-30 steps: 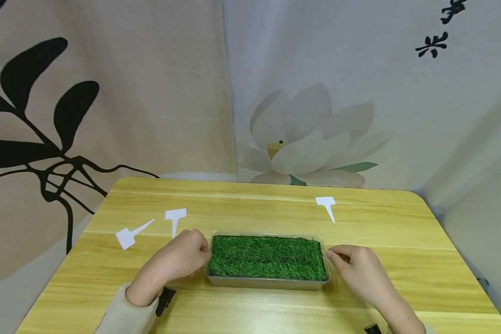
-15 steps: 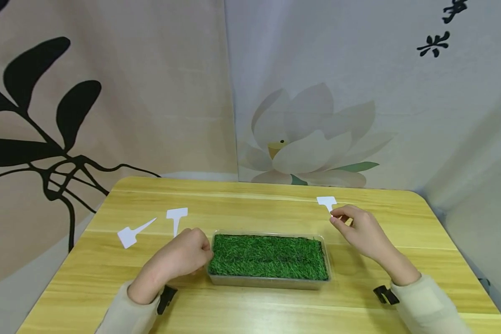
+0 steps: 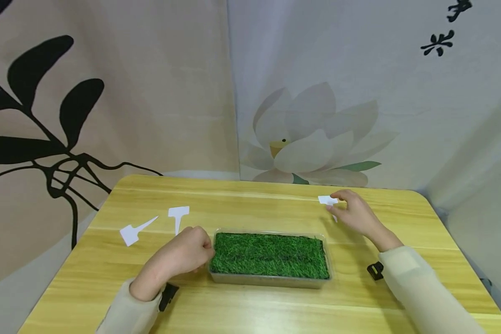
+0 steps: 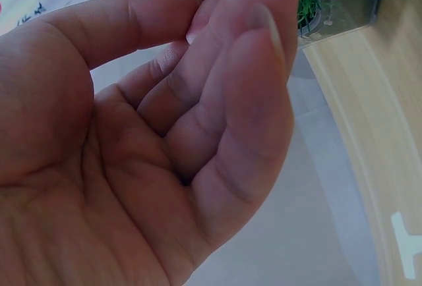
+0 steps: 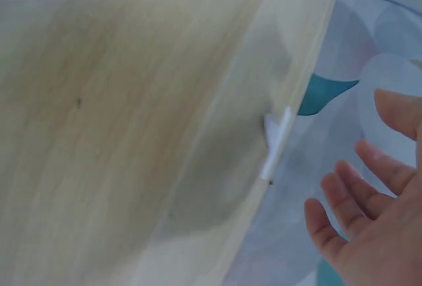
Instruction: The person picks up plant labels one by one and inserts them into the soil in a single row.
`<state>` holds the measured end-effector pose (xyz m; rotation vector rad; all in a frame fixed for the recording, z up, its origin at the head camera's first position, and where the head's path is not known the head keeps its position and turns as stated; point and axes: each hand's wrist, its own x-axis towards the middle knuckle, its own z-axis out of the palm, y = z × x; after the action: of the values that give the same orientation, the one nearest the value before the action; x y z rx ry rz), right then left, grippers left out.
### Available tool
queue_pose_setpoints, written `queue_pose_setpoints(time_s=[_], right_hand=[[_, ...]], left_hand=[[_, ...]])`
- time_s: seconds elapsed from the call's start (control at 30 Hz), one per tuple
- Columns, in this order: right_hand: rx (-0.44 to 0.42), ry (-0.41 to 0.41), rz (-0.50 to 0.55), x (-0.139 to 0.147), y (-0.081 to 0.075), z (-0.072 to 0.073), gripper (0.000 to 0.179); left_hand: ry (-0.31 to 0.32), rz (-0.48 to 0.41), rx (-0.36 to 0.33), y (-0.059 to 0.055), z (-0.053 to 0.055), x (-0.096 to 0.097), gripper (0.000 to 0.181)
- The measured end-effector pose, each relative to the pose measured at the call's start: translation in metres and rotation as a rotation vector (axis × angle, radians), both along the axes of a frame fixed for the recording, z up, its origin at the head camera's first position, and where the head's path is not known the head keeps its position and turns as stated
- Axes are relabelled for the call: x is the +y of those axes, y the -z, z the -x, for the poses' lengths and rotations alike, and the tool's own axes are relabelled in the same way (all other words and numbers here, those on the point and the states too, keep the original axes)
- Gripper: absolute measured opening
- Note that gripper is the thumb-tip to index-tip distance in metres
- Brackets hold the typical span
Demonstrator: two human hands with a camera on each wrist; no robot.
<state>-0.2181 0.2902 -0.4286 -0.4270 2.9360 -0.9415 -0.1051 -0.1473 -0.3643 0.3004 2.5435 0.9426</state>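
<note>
A clear plastic box (image 3: 271,280) filled with green artificial grass (image 3: 271,255) sits mid-table. My left hand (image 3: 189,250) is at its left end, fingers curled and fingertips at the rim; in the left wrist view the hand (image 4: 198,114) covers most of that end. My right hand (image 3: 354,213) reaches over a white T-shaped plant label (image 3: 326,200) at the back right, thumb and fingers spread on either side of it. The right wrist view has the hand (image 5: 369,200) with fingers apart and nothing between them, beside the label (image 5: 273,142).
Two more white plant labels lie on the left of the wooden table (image 3: 259,311): one pointing sideways (image 3: 130,234), one upright in view (image 3: 178,214) just behind the left hand. A printed fabric backdrop (image 3: 183,93) hangs behind the table's far edge.
My right hand has left the box's right end and moved away to the back-right label, its thumb and fingers parting. The left hand stays at the box's left end.
</note>
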Motion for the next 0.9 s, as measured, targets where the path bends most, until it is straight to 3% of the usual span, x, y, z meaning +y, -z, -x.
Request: queue_pose_setpoints(time_s=[0.4, 0.63, 0.9], right_hand=[[-0.048, -0.016, -0.094, -0.004, 0.028, 0.033, 0.055], [0.003, -0.071, -0.21, -0.004, 0.031, 0.031, 0.046], [0.038, -0.097, -0.203, -0.003, 0.026, 0.031, 0.031]], left_hand=[[-0.007, 0.005, -0.002, 0.0, 0.001, -0.001, 0.041], [-0.005, -0.004, 0.0, -0.001, 0.001, 0.0, 0.041], [-0.01, 0.006, -0.004, -0.001, 0.0, 0.0, 0.039]])
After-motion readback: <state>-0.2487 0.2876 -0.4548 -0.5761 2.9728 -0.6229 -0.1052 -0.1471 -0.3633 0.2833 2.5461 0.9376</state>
